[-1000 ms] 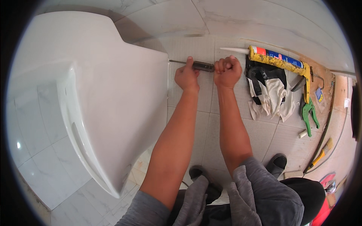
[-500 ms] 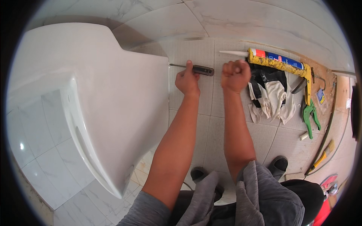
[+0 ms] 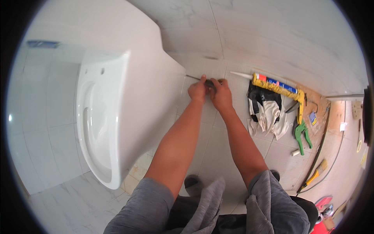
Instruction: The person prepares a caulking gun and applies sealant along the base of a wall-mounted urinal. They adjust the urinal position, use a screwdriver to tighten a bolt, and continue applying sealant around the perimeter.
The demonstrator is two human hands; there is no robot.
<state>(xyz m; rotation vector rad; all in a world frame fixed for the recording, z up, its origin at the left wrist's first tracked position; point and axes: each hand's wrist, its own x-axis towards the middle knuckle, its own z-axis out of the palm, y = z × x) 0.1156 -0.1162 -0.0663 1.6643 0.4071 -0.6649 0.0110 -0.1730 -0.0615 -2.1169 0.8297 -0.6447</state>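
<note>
Both of my hands are on a screwdriver with a dark handle and a thin metal shaft. My left hand is closed on the front of the handle, thumb along it. My right hand wraps the handle's back end, its fingers partly covering it. To the left stands a white ceramic toilet, and the shaft points at the edge of its base. Whether the tip touches a screw there is too small to tell.
On the tiled floor at right lie a yellow caulking gun with a cartridge, black-and-white cloths, a green pipe cutter and a short white pipe piece. A paintbrush lies farther right. A marble-patterned wall runs along the far side.
My right hand has come leftward from a raised fist beside the screwdriver onto the end of its handle. The view has shifted, showing more of the toilet bowl.
</note>
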